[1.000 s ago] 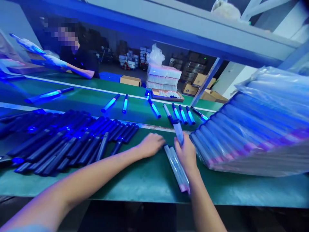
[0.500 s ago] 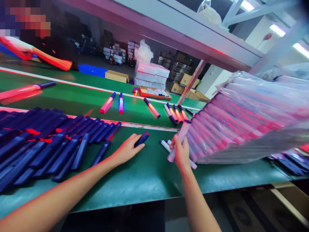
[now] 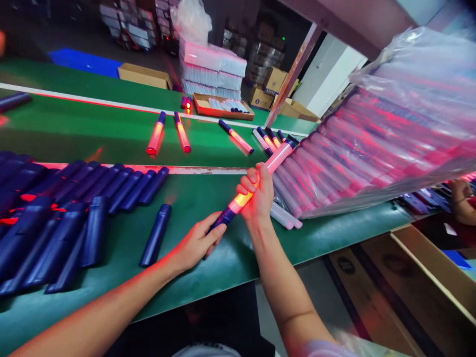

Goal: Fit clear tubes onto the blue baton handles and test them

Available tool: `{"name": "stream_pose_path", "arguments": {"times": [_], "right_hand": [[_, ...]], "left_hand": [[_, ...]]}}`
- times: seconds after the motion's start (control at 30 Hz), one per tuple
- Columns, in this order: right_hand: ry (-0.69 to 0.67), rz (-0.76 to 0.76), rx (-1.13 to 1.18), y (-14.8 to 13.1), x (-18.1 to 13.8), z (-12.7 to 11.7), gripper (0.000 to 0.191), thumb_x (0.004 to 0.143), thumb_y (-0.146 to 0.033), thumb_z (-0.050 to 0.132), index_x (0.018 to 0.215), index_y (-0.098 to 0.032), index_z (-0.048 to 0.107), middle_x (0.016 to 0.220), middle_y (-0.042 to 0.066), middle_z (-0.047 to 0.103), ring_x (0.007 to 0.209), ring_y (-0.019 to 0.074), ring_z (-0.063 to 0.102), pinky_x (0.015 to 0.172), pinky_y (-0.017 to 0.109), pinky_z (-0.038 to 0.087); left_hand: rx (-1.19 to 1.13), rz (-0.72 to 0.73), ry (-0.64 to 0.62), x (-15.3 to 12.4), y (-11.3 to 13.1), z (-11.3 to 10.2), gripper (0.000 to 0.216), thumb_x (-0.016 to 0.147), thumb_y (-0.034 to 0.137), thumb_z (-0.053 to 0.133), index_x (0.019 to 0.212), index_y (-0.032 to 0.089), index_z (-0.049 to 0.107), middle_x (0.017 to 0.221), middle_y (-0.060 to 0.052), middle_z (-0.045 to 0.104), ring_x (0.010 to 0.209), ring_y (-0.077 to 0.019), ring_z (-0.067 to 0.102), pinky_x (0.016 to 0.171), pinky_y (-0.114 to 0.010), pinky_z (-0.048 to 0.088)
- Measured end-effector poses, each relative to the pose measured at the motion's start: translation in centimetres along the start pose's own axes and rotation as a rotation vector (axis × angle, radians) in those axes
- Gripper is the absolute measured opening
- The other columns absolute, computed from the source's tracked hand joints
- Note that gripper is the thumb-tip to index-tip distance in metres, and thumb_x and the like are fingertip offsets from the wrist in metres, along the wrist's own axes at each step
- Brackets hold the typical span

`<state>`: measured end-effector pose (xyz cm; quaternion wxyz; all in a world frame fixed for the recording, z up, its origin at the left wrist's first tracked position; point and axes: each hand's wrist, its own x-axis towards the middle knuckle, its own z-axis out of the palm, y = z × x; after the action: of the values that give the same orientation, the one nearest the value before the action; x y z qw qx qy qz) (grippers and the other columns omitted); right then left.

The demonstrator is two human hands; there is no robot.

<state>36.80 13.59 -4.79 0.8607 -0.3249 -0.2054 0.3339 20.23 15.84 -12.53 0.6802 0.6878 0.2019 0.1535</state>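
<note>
My left hand is closed around the dark blue handle of a light wand. The fingers of my right hand wrap the wand's translucent tube, which is joined to the handle and glows orange-red near the joint. The wand slants up to the right, its dark cap at the far end. Left of my hands, one loose dark blue handle lies on the green bench, beside a pile of similar handles. Below my right hand, pale tubes rest on the bench.
A large plastic-wrapped stack of tubes stands at right. Lit wands lie on the green belt behind. Further back are an orange-edged tray and stacked white packs. Cardboard boxes sit below the bench; another person's hand shows far right.
My hands have come together, and the tube and handle, apart before, are now joined and lit. The view has shifted downward. Wands on the belt have changed position.
</note>
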Motion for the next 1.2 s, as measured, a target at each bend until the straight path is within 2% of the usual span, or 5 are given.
{"name": "stream_pose_path", "arguments": {"times": [0.17, 0.4, 0.73, 1.03, 1.2], "right_hand": [[0.113, -0.025, -0.082, 0.1, -0.4, 0.4, 0.036, 0.086, -0.048, 0.069, 0.088, -0.024, 0.043, 0.068, -0.010, 0.036, 0.047, 0.0018, 0.030, 0.041, 0.013, 0.032], [0.026, -0.203, -0.109, -0.1, -1.3, 0.5, 0.027, 0.093, -0.049, 0.058, 0.092, -0.026, 0.044, 0.067, -0.009, 0.032, 0.044, 0.0026, 0.029, 0.040, 0.015, 0.029], [0.206, -0.140, -0.206, 1.0, -1.4, 0.7, 0.031, 0.091, -0.046, 0.063, 0.090, -0.025, 0.040, 0.068, -0.011, 0.039, 0.046, 0.0022, 0.037, 0.042, 0.014, 0.032], [-0.111, -0.142, -0.150, -0.3, -1.8, 2.1, 0.025, 0.093, -0.043, 0.061, 0.091, -0.025, 0.044, 0.065, -0.011, 0.042, 0.043, 0.0024, 0.037, 0.041, 0.015, 0.033], [-0.331, -0.161, -0.162, -0.8, -2.4, 3.2, 0.025, 0.092, -0.044, 0.065, 0.097, -0.026, 0.047, 0.063, -0.011, 0.047, 0.040, 0.0037, 0.040, 0.039, 0.016, 0.037]], "left_hand": [[0.387, 0.129, 0.172, -0.2, 0.4, 0.3, 0.044, 0.100, 0.047, 0.051, 0.135, 0.020, 0.054, 0.078, 0.001, 0.061, 0.069, -0.0172, 0.057, 0.062, -0.026, 0.041], [0.329, 0.129, 0.106, -0.1, 0.7, 0.1, 0.039, 0.103, 0.048, 0.044, 0.125, 0.020, 0.058, 0.064, 0.006, 0.056, 0.055, -0.0141, 0.053, 0.056, -0.025, 0.039], [0.817, 0.248, 0.297, -0.2, -0.5, 0.9, 0.045, 0.105, 0.042, 0.041, 0.140, 0.015, 0.050, 0.103, -0.010, 0.076, 0.088, -0.0272, 0.074, 0.073, -0.033, 0.051], [0.544, 0.152, 0.241, -0.6, 0.1, 0.6, 0.045, 0.104, 0.047, 0.043, 0.139, 0.019, 0.046, 0.098, -0.006, 0.072, 0.083, -0.0237, 0.069, 0.075, -0.035, 0.050], [0.072, 0.390, 0.107, 0.5, 0.9, 0.2, 0.053, 0.102, 0.052, 0.046, 0.144, 0.021, 0.042, 0.121, -0.011, 0.065, 0.100, -0.0225, 0.064, 0.089, -0.036, 0.052]]}}
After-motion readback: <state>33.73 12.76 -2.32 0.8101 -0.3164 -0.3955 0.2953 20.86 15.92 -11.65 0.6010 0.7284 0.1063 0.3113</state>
